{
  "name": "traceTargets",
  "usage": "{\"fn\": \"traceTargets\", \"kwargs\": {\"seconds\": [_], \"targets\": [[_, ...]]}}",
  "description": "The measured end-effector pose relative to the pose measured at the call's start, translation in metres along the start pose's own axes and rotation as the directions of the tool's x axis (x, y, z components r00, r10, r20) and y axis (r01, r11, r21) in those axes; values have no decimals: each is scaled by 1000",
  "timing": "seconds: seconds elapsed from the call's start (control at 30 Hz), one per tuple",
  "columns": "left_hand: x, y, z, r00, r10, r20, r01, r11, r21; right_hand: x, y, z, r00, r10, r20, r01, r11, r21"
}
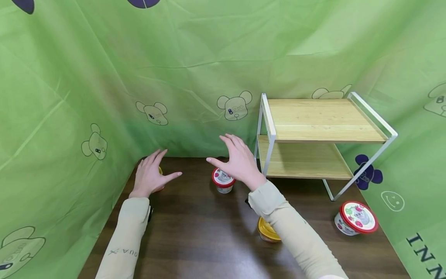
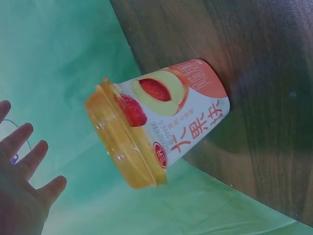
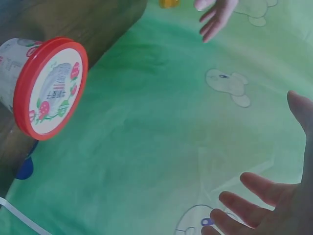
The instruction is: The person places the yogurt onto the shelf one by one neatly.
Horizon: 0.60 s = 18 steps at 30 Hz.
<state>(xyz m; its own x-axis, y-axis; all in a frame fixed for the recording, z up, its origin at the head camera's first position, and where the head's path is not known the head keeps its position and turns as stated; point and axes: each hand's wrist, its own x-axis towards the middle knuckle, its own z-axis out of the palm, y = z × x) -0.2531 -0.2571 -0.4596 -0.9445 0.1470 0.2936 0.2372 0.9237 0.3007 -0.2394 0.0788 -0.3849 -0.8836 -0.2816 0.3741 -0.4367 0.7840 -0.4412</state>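
Both hands hover over the dark wooden table with fingers spread and nothing held. My left hand [image 1: 149,175] is above a yellogurt-style cup [image 2: 168,110] with an orange-yellow lid and peach and strawberry pictures; in the head view the hand hides most of it. At the centre back stands a white tub with a red lid [image 1: 223,177], strawberries printed on it. My right hand [image 1: 239,161] is raised above and to the right of that tub, fingers apart. The same tub's red rim and printed lid [image 3: 56,90] face the right wrist view.
A two-tier wooden shelf [image 1: 324,120] with a white metal frame stands at the back right. Near its foot sits another red-lidded tub [image 1: 357,219]. A yellow-lidded cup [image 1: 267,229] is partly behind the right sleeve. Green printed cloth [image 1: 195,77] hangs around the table.
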Motion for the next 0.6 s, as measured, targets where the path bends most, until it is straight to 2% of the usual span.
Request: {"fn": "traceTargets", "kwargs": {"seconds": [0.47,0.6], "targets": [[-9,-7,1,1000,-22,9,22,1000,-19,-13,-8,-17,995,-69,-73,73,996,57],[-12,-9,2,1000,-26,6,26,999,-20,-17,-8,-20,989,-93,-115,101,992,73]]}}
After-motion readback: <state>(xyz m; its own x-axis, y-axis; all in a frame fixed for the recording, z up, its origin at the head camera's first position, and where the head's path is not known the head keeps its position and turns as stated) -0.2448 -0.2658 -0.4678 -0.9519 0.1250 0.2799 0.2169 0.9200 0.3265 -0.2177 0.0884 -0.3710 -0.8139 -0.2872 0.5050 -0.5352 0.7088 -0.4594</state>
